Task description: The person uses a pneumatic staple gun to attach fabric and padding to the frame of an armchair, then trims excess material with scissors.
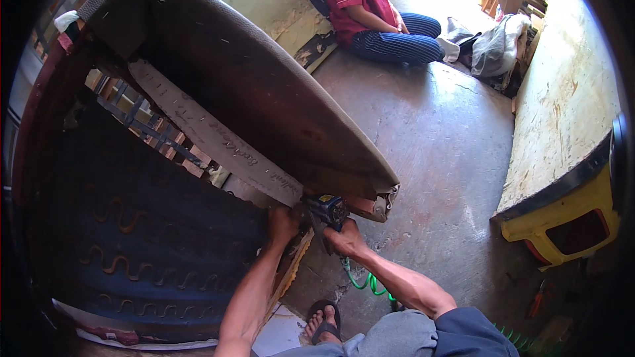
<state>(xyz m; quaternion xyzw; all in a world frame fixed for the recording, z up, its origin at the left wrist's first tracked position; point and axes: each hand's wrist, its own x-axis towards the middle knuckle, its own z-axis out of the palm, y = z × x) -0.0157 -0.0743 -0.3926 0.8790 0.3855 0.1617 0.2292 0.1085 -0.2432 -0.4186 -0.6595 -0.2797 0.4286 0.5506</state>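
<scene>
My right hand is wrapped round the grip of a dark blue and black staple gun. A green coiled air hose trails below the gun. The gun's nose is close against the furniture frame, and its contact point is hidden. Right beside it, my left hand is closed at the inner corner, its fingertips in shadow. The upholstered furniture piece lies opened toward me, showing zigzag springs over dark blue backing. Its grey padded arm panel slants across, with a pale handwritten strip along its inner edge.
Another person in a red top sits on the grey floor at the back. Cloth and bags are heaped beside them. A worn pale panel and a yellow plastic stool stand right. Red-handled pliers lie lower right.
</scene>
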